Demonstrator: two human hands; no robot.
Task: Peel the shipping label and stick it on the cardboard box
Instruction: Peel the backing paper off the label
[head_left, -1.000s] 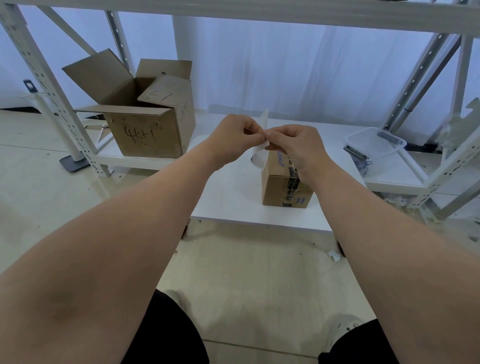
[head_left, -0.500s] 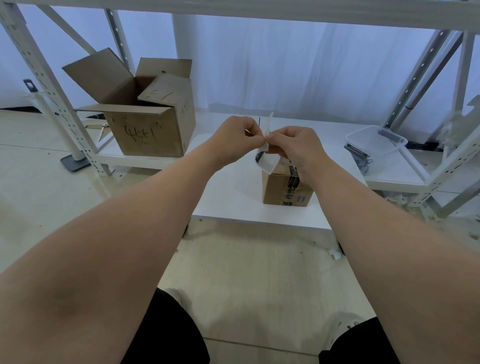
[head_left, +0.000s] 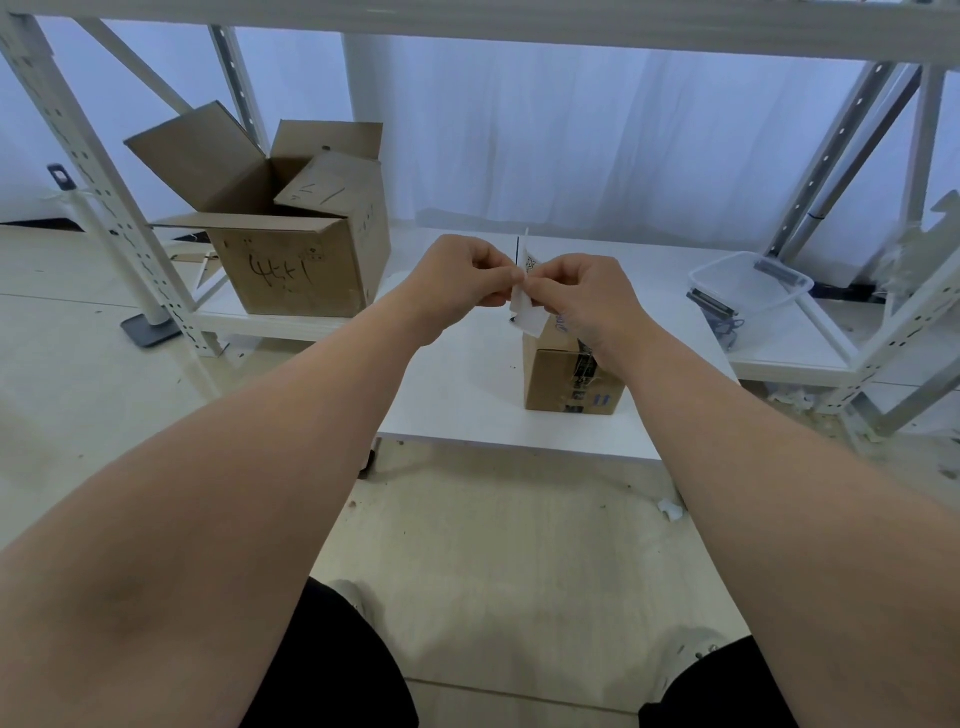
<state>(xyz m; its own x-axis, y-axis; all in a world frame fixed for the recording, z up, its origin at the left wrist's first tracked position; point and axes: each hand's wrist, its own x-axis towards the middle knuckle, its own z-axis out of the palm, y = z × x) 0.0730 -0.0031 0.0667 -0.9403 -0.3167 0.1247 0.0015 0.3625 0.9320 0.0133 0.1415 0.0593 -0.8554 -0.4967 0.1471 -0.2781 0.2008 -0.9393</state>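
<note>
A small white shipping label (head_left: 529, 317) is held upright between both hands, above the small cardboard box (head_left: 553, 382) on the white table (head_left: 457, 384). My left hand (head_left: 460, 280) pinches its left edge with curled fingers. My right hand (head_left: 582, 293) pinches it from the right, thumb and forefinger meeting the left hand's. One layer of the label sticks up above the fingers and another hangs below them, over the box's top left corner. My right wrist hides part of the box top, which carries tape and dark print.
A larger open cardboard box (head_left: 291, 249) with handwriting stands on the low shelf at the left. A clear plastic tray (head_left: 748, 291) sits on the shelf at the right. White metal rack posts (head_left: 98, 171) frame both sides. Bare floor lies in front of the table.
Both hands stayed together over the box. The label's lower layer has come away and hangs lower, while its upper part now stands up above the fingers.
</note>
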